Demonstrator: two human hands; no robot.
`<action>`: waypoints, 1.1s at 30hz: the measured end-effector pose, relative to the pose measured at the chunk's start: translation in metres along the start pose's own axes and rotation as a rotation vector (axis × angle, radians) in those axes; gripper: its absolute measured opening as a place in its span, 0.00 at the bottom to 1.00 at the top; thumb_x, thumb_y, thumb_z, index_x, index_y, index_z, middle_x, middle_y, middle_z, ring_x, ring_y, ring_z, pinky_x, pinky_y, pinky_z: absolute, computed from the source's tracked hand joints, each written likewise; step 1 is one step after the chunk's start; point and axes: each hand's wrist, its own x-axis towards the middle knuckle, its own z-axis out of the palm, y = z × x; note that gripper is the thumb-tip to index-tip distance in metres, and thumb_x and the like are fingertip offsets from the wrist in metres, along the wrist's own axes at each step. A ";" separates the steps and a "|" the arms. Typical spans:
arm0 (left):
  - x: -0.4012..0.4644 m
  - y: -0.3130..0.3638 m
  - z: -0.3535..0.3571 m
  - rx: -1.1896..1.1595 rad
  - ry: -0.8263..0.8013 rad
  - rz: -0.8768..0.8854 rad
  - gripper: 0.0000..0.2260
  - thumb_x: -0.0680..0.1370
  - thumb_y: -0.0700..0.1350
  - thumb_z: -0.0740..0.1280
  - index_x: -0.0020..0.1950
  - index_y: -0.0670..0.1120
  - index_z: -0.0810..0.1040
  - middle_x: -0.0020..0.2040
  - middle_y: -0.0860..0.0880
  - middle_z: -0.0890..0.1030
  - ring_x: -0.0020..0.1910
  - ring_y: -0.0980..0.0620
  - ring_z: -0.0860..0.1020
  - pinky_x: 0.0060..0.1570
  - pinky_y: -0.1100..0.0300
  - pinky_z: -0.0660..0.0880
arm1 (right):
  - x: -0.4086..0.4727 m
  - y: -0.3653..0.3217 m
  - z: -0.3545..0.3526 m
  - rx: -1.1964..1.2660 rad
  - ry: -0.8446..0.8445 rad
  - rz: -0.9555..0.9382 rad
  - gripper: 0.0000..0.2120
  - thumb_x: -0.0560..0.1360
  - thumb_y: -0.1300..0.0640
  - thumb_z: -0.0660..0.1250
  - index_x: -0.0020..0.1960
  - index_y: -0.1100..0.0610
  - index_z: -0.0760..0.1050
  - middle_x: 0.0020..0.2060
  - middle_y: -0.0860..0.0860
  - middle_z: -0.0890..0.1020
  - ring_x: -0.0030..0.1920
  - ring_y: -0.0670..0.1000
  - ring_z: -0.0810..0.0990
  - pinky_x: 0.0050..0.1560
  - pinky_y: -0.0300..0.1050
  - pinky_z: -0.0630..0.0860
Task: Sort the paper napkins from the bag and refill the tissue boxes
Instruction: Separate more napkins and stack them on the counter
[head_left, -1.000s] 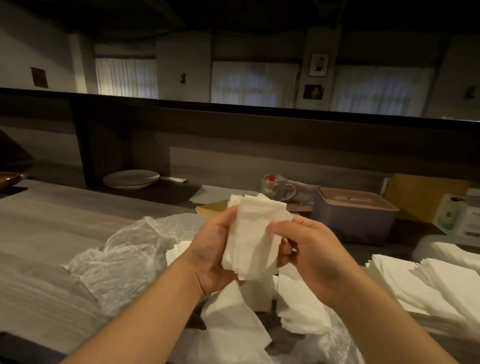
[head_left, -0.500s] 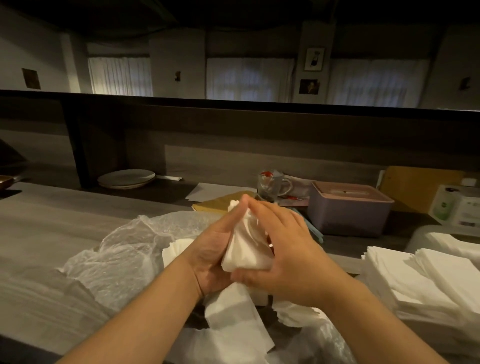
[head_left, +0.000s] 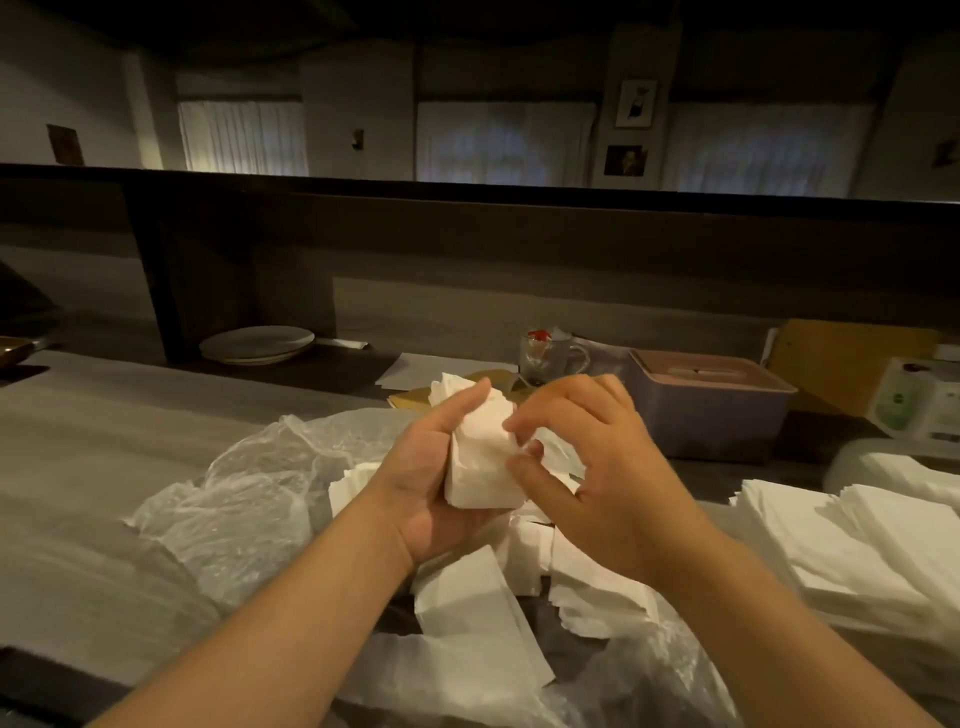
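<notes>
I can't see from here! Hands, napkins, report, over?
Left hand grips napkin wad. Right hand pinches its edge. Pink tissue box lidded, beyond. Nothing blocking, over.

A plastic bag (head_left: 249, 499) lay on the counter (head_left: 104, 426), loose napkins (head_left: 467, 613) in its mouth. Right of it sat a napkin stack (head_left: 841, 540). Behind stood a tissue box (head_left: 706, 405), a mug (head_left: 545, 358) to its left, plates (head_left: 257, 343) further left.

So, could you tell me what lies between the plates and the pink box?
In the head view, between the plates and the box: a paper sheet and a glass mug.
</notes>
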 end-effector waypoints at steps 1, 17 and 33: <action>0.001 0.001 -0.001 -0.015 -0.001 -0.010 0.20 0.75 0.55 0.72 0.62 0.45 0.80 0.49 0.40 0.86 0.43 0.41 0.85 0.47 0.47 0.82 | 0.000 0.002 0.003 -0.042 0.055 -0.026 0.07 0.79 0.44 0.67 0.57 0.39 0.76 0.58 0.35 0.73 0.59 0.40 0.65 0.63 0.48 0.72; 0.014 0.002 -0.014 -0.066 -0.039 0.017 0.29 0.71 0.46 0.73 0.71 0.46 0.72 0.49 0.42 0.79 0.40 0.47 0.76 0.41 0.55 0.76 | 0.004 0.009 -0.033 -0.286 -0.882 0.458 0.34 0.70 0.35 0.74 0.71 0.47 0.72 0.64 0.44 0.76 0.59 0.48 0.77 0.62 0.48 0.78; 0.017 -0.006 -0.012 0.183 0.048 -0.055 0.22 0.75 0.47 0.71 0.68 0.45 0.74 0.47 0.40 0.84 0.38 0.47 0.79 0.42 0.53 0.77 | 0.004 0.013 -0.030 -0.214 -0.863 0.479 0.29 0.69 0.40 0.78 0.64 0.48 0.75 0.56 0.45 0.79 0.53 0.48 0.79 0.56 0.48 0.81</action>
